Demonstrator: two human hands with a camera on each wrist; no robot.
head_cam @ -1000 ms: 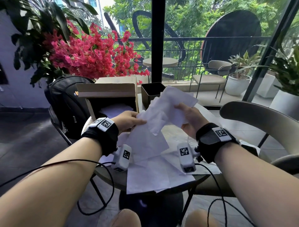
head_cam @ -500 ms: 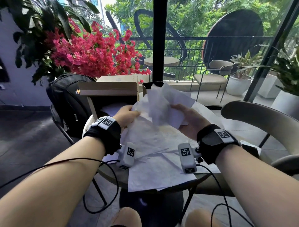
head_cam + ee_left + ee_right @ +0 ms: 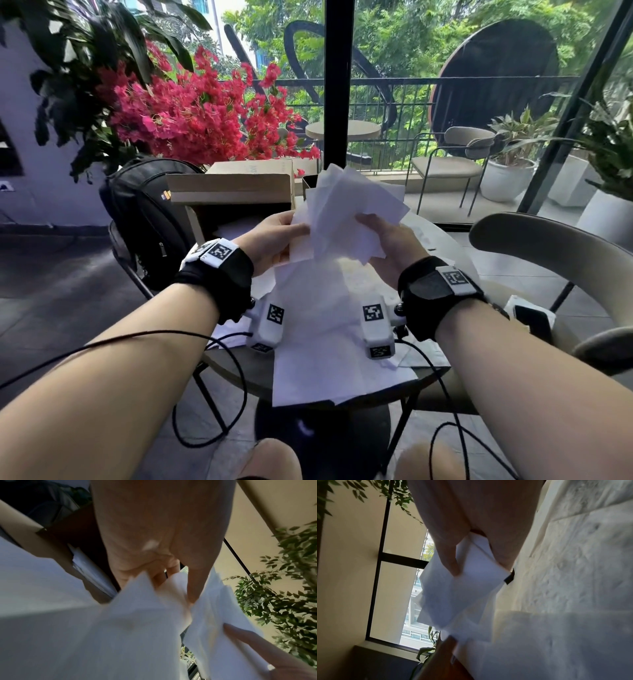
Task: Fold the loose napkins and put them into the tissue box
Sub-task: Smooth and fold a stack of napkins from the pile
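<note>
A crumpled white napkin [image 3: 346,212] is held up above the round table [image 3: 239,370], in front of the open cardboard tissue box [image 3: 233,192]. My left hand [image 3: 274,240] pinches its left edge between thumb and fingers; the left wrist view shows the napkin [image 3: 154,615] bunched under that left hand [image 3: 171,574]. My right hand [image 3: 387,236] grips the right side, its thumb laid over the napkin [image 3: 462,581] in the right wrist view. Several loose napkins [image 3: 325,342] lie spread on the table under my wrists. White paper shows inside the box.
A black backpack [image 3: 147,212] sits on a chair left of the box. A dark square container [image 3: 308,181] stands behind the napkin. A beige chair [image 3: 548,246] curves at the right. A red flowering plant [image 3: 191,113] rises behind the box.
Both hands have lifted the napkin higher and brought it toward the box, bunching it closer together. The loose napkins on the table have not moved.
</note>
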